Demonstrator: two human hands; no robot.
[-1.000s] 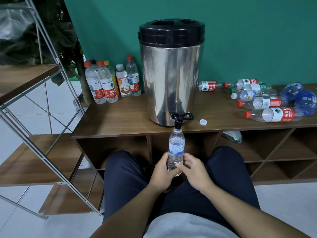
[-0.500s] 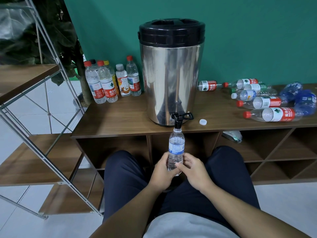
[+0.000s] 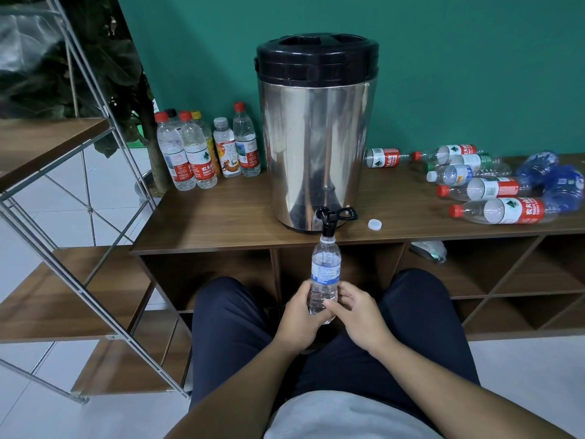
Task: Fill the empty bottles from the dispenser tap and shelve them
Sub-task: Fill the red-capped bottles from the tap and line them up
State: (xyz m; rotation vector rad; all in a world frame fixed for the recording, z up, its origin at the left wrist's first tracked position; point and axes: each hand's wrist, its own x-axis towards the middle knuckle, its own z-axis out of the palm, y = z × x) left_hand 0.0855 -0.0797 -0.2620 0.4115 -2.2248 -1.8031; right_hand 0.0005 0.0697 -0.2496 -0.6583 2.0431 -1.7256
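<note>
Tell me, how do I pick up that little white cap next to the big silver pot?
Pinch the white cap by its round rim, coming straight down from above. It lies flat and low on the wooden top, clear of the tap, so only its sides offer a grip.

Even, diffuse indoor light fills the room; no hard shadows fall. The steel dispenser (image 3: pixel 316 147) carries soft vertical streaks of glare and dim reflections. The open compartments under the wooden counter (image 3: pixel 221 217) lie in shade. Wide-angle distortion bends the metal shelf frame (image 3: pixel 95 128) at the left edge. Focus is sharp at centre, slightly soft toward the corners.
</note>
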